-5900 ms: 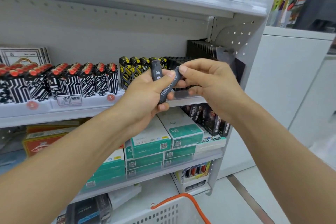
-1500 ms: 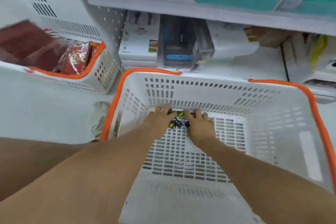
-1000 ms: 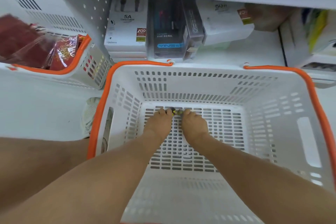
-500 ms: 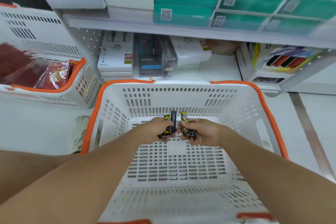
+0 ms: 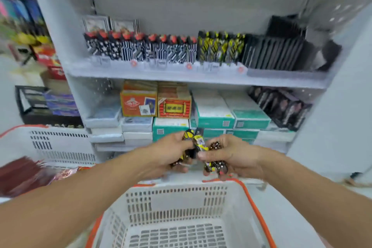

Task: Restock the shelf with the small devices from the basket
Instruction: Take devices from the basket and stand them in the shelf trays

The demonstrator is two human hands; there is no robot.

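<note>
Both hands are raised above the far rim of the white basket [image 5: 181,203] with its orange edge, in front of the shelf [image 5: 193,78]. The left hand [image 5: 171,153] curls its fingers round a few small black-and-yellow devices [image 5: 196,144], and the right hand [image 5: 231,155] grips another bunch of them; the two bunches touch between the hands. On the upper shelf stands a row of matching yellow-patterned devices [image 5: 220,48], between red-topped ones [image 5: 141,49] and black packs [image 5: 273,52]. The picture is blurred.

No readable text: shelf price tags [image 5: 161,64] and box labels [image 5: 174,108] too blurred.
</note>
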